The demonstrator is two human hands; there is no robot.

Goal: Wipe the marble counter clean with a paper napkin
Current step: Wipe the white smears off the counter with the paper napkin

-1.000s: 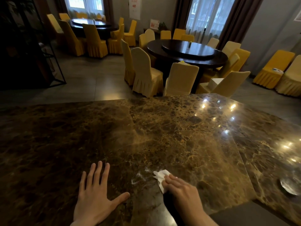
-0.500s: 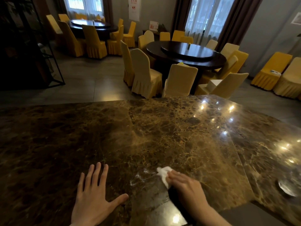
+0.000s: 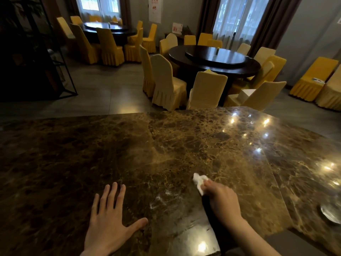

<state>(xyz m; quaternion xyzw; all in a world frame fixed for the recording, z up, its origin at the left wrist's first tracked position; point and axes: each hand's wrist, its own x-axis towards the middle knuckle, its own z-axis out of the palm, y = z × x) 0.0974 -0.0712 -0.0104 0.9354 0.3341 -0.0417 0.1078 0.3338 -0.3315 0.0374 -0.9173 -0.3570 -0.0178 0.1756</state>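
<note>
Left hand (image 3: 108,226), lower centre-left: flat, fingers spread; right hand (image 3: 220,199), lower right of centre: fingers curled closed, forearm extended.

We find no legible text. A white poster (image 3: 154,9) with red marks hangs on the far wall, left of the round table (image 3: 214,59); its characters are too blurred to read. A small red-and-white sign (image 3: 177,29) below it is equally unreadable.

The brown, gold-veined marble tabletop (image 3: 166,154) gleams with lamp reflections, whitish smears near its front edge. At two o'clock from those smears a crumpled white paper napkin (image 3: 199,182) lies pressed on it.
</note>
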